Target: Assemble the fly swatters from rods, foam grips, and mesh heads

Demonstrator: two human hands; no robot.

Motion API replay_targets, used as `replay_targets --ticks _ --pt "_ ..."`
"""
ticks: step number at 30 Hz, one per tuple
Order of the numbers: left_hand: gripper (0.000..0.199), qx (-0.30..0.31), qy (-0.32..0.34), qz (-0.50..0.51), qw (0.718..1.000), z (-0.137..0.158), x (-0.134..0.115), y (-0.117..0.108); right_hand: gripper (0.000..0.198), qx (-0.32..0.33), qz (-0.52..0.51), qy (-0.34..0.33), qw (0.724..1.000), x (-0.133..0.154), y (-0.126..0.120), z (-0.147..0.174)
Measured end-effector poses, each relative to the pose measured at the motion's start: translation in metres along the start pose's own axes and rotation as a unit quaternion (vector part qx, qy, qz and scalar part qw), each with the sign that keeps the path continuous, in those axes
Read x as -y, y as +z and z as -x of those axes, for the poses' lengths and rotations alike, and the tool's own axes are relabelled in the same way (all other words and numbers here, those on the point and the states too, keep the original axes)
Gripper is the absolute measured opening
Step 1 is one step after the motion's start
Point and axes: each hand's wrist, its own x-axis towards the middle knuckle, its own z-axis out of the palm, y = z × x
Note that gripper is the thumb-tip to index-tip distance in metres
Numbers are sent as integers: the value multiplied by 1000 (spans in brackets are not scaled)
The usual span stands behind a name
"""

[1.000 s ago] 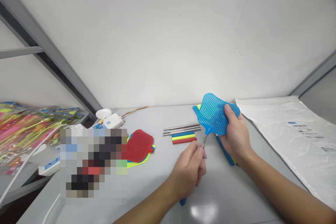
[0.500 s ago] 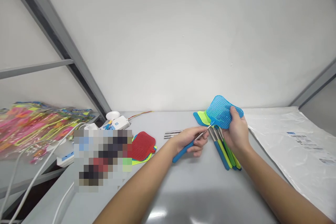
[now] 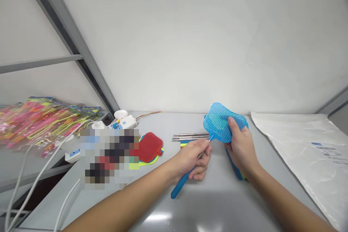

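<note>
A blue fly swatter (image 3: 217, 121) with a perforated head, a metal rod and a blue grip is held above the table between both hands. My left hand (image 3: 197, 157) is closed round the metal rod near the neck. With thumb on top, my right hand (image 3: 240, 145) pinches the right edge of the mesh head. Behind and under my right hand lie other swatters, mostly hidden, with a blue handle (image 3: 236, 166) showing. Several metal rods (image 3: 187, 136) rest beyond my left hand, beside partly covered coloured grips (image 3: 187, 141).
At left on the table, a red swatter head (image 3: 149, 147) tops other coloured heads, beside a pixelated patch. A power strip (image 3: 126, 122) with white cables stands behind. Bagged colourful items (image 3: 51, 119) fill the left shelf. A white plastic mailer (image 3: 296, 145) covers the right side.
Both hands have moved slightly left and toward me with the blue swatter. My right hand now covers most of the swatters lying on the table; the view has shifted a little.
</note>
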Motion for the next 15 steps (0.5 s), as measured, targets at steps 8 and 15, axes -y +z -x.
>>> replay_targets --ticks 8,15 --pt "33 -63 28 -28 997 16 10 1 36 13 54 15 998 -7 11 17" --pt "32 -65 52 42 996 12 26 1 40 48 -37 93 994 -9 20 20"
